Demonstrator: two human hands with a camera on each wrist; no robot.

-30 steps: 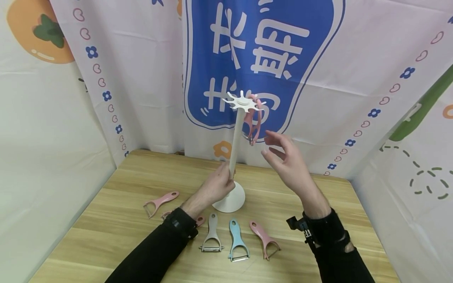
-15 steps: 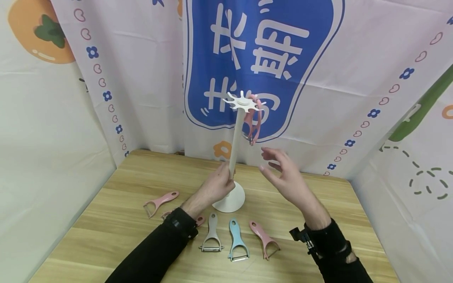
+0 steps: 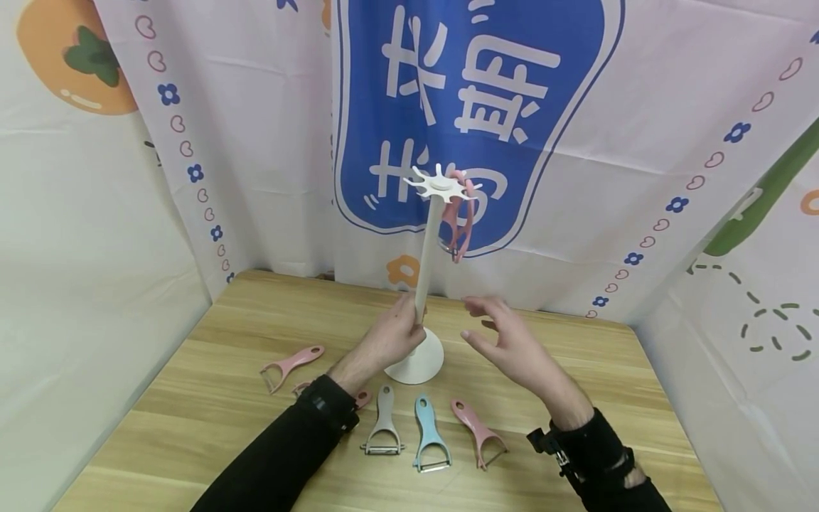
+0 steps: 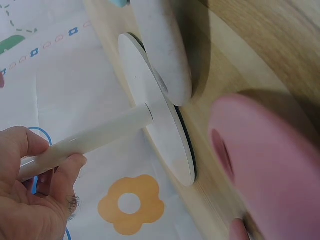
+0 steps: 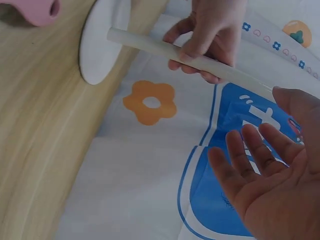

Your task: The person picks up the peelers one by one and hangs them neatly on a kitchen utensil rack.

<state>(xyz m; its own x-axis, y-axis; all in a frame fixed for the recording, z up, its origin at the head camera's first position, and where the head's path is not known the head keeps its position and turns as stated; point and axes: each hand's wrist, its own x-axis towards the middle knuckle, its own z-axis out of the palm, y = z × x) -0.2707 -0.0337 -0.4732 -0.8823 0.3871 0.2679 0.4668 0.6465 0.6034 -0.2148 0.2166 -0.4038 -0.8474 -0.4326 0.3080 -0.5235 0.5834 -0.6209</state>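
Peeler [image 3: 474, 424], pink, Y-shaped, plastic-looking, rightmost: on wooden worktop [image 3: 192, 427], nearer me and slightly left of my right grip [image 3: 520, 357], the closer one | long axis: handle end toward white round stand base [image 3: 425, 366] | right grip: empty, thumb and fingers apart | left grip [image 3: 387, 343]: clamped round white cylindrical pole [image 3: 427, 259]

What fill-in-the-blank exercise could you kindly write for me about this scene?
The left grip holds the pole, which is colored ____.
The right grip holds ____.
In the head view, the peeler between the gray peeler and the rightmost peeler is ____.
The hanging peelers are colored ____.

Missing words: white; nothing; blue; pink.
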